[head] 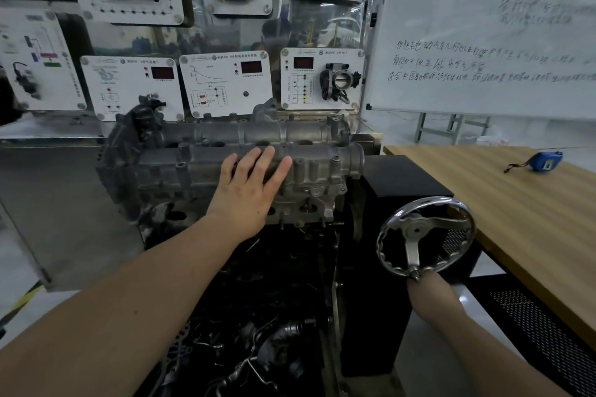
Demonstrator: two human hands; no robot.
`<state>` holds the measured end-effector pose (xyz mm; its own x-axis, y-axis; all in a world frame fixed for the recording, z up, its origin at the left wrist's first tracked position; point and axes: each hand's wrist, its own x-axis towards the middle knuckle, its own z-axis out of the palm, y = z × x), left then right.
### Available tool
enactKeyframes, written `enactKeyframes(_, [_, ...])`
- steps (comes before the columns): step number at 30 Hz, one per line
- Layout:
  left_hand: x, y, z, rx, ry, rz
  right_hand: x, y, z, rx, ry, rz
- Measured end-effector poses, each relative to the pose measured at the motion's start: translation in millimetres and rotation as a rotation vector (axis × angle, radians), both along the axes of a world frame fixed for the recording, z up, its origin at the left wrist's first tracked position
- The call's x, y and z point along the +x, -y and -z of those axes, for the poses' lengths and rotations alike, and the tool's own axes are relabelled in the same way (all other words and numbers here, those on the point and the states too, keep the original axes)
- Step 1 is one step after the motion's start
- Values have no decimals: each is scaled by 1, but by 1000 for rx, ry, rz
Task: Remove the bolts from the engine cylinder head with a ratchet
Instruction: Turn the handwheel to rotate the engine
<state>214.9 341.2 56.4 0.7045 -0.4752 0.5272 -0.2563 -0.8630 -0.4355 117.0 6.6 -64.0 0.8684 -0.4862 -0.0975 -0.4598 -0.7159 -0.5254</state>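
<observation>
Your left hand [250, 185] lies flat on the engine cylinder head [232, 167], fingers [265, 159] straight and slightly spread across the nearer of its two long rounded housings, palm pressed against the front face. The cylinder head sits at the centre of the view on top of the dark engine block [264, 300], tilted a little toward you, with several small bolts [335, 158] standing up along its upper edge.

Your right hand [429, 290] is low on the right, its fingers curled round the knob at the bottom of the metal handwheel [425, 237], which is mounted on the black stand [396, 235] just beside the engine.

To the right of the stand is a wooden surface [503, 203] with a blue tape measure [545, 162] lying near its far edge. A whiteboard [483, 26] with handwriting stands behind it, and white display panels [225, 84] carrying engine parts hang behind the engine.
</observation>
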Motion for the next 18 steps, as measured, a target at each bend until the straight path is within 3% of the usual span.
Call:
enactKeyframes(9, [3, -1, 2, -54, -8, 63, 1, 3, 8, 20, 18, 31])
enactKeyframes(12, [4, 2, -13, -186, 79, 169, 1, 3, 8, 4, 3, 17])
enactKeyframes(18, [7, 9, -28, -327, -43, -26, 4, 4, 8, -22, -10, 3])
